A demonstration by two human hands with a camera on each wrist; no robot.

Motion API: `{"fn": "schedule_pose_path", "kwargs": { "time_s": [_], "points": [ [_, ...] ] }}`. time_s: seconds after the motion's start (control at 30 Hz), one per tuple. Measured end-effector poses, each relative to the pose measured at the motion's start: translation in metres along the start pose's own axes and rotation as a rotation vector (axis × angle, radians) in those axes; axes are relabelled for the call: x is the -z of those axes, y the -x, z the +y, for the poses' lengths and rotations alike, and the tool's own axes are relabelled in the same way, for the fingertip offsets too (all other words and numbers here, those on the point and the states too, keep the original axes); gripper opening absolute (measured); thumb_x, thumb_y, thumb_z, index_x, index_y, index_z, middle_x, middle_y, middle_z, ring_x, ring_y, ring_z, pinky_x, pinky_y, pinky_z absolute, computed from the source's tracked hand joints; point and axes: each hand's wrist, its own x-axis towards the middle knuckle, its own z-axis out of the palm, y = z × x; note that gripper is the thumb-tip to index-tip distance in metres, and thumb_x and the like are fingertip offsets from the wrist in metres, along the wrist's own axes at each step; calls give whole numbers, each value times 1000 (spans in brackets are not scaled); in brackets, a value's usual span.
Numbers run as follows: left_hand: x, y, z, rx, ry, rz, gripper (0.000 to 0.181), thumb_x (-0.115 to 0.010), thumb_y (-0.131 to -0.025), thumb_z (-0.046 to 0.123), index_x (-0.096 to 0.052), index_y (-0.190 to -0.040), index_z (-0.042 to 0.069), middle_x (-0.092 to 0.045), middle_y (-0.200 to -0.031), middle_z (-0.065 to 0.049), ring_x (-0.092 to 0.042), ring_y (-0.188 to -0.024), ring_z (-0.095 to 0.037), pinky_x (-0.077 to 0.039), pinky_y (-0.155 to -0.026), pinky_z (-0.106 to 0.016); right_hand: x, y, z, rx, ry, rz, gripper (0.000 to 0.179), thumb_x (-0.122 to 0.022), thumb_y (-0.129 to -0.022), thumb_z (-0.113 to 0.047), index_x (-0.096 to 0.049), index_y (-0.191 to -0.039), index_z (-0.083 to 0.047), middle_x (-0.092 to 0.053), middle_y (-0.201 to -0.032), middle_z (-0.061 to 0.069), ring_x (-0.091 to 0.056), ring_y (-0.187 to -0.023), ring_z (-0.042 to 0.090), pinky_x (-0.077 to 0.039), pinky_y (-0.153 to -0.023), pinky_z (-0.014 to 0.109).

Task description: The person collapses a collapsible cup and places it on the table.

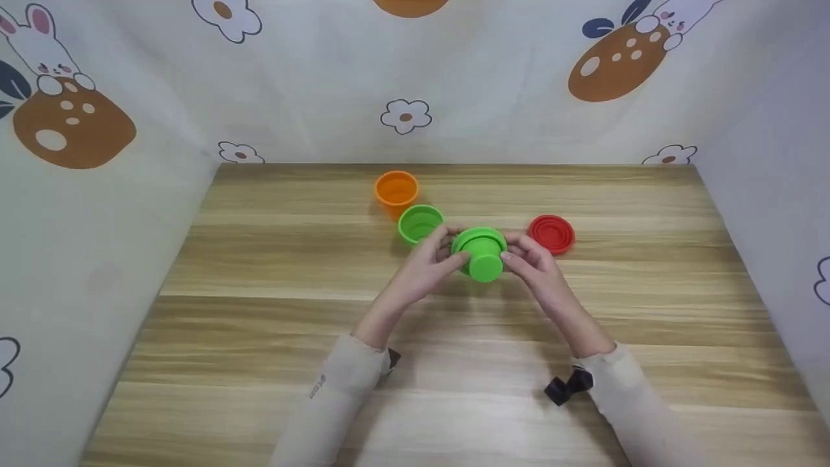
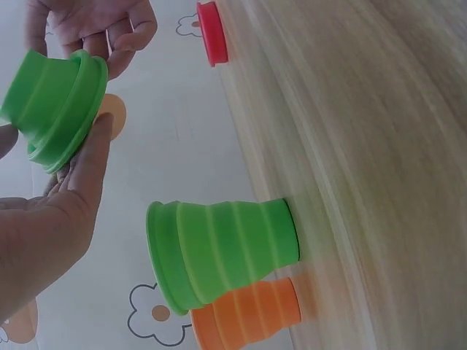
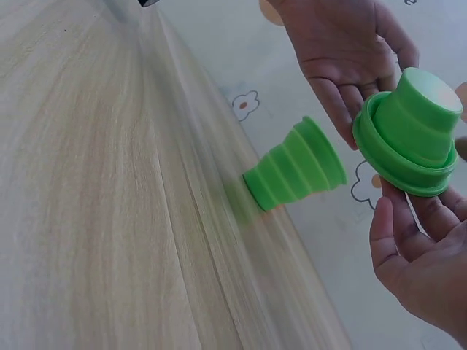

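In the head view, the left hand (image 1: 421,271) and right hand (image 1: 539,264) pinch opposite sides of the partly folded green cup (image 1: 485,261), just right of frame center. The open green cup (image 1: 421,225) and orange cup (image 1: 397,189) stand upper center; the red disc (image 1: 551,234) lies near the right fingers. In the left wrist view, the folded cup is tilted at upper left. In the right wrist view, it occupies the right side; the right thumb appears cropped by the frame edge.

No readable text; sleeve lettering (image 1: 318,386) blurred
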Motion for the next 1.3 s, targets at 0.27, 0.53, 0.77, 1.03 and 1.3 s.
{"fn": "schedule_pose_path", "kwargs": {
  "time_s": [0.27, 0.53, 0.77, 1.03, 1.3],
  "points": [
    [0, 0, -1, 22, -2, -18, 28, -62, -92, 8, -56, -116, -5, -61, -115, -16, -65, -108, -21, -57, -92, -27, -2, 1, -2, -12, 18, 13, 22, -57, -92, 4, -60, -112, -6, -71, -99, -5, -66, -97, 8, -54, -90, 22],
    [0, -2, -5, 35, -105, -18, 21, -62, -89, 13, -56, -105, 1, -57, -99, -3, -56, -93, -12, -48, -81, -21, -5, 0, -2, 17, 100, 6, 20, -60, -90, 7, -60, -108, -3, -70, -96, -9, -64, -96, 5, -52, -90, 19],
    [1, 1, -3, 64, -153, -17, 22, -67, -91, 20, -56, -102, 5, -55, -95, 0, -54, -94, -13, -45, -81, -25, -4, 3, -2, 8, 133, -47, 24, -58, -92, 3, -58, -116, 0, -69, -104, -9, -63, -102, 6, -52, -91, 20],
    [0, 1, -5, 40, -229, -11, 15, -66, -88, 13, -53, -94, 7, -48, -83, 1, -49, -82, -14, -39, -70, -25, -4, 2, -2, -5, 174, -50, 22, -63, -91, 2, -59, -112, -1, -68, -99, -9, -62, -99, 8, -52, -90, 20],
    [-1, 1, -7, 6, -215, -6, 14, -65, -96, 18, -58, -100, 6, -56, -91, 0, -50, -88, -13, -42, -77, -25, -6, 2, 0, 17, 184, 15, 19, -59, -92, 7, -60, -111, 7, -71, -95, -11, -66, -95, 5, -54, -87, 19]
  ]
}}
